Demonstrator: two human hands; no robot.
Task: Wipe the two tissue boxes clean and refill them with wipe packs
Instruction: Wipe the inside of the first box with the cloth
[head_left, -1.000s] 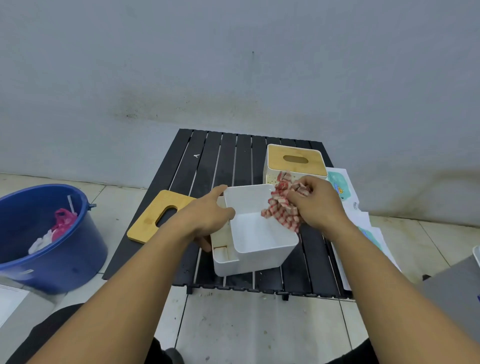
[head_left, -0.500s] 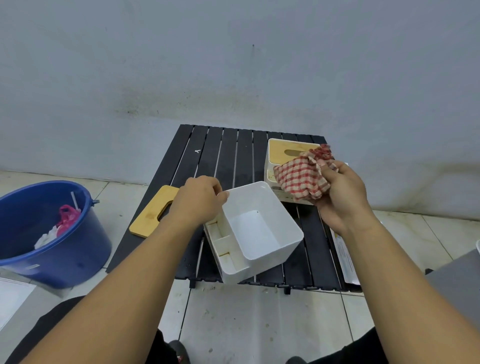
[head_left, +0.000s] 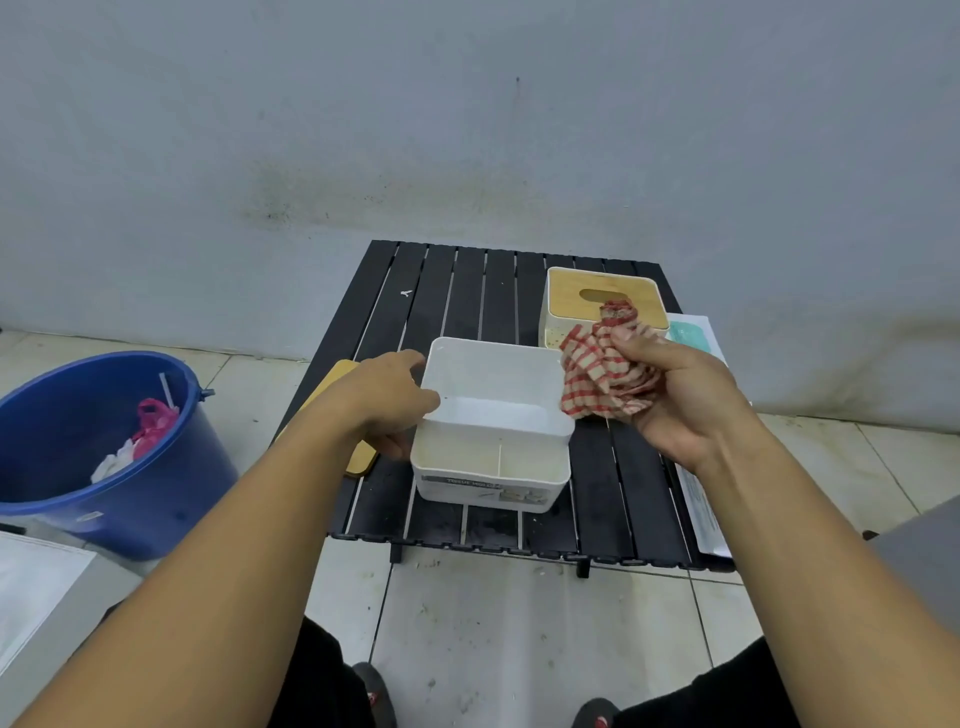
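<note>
Two tissue boxes on slatted table (head_left: 457, 291): open box (head_left: 493, 426) centre-front, lidded box (head_left: 602, 306) rear right. One cloth (head_left: 605, 376) — clutched in right hand (head_left: 680, 400), palm up, fingers curled. Open box's left wall — gripped by left hand (head_left: 387, 402).

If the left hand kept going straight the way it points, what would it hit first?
The open box. The left hand points at the box's left wall and seems to grip it there, so nothing lies between them, though depth is unclear from this one view.

A lidless white tissue box (head_left: 493, 382) stands in front; bamboo-lidded box (head_left: 567, 310) behind, seemingly speckled.
</note>
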